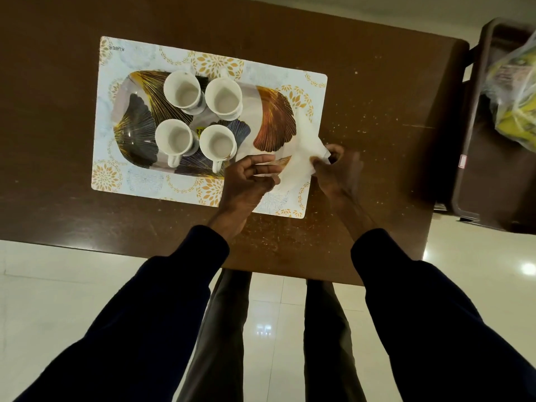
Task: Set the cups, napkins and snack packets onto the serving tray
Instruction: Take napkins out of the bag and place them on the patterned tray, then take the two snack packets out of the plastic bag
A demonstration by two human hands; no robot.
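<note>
Running diagonally between both hands, napkin (304, 152)

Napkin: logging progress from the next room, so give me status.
Left hand and right hand both gripping napkin over tray right end. Four cups already on tray. Nothing in the way.

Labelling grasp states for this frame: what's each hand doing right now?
Left hand: fingers curled, pinching the near edge of the white napkin.
Right hand: closed on the napkin's right corner; slightly motion-blurred.
</note>
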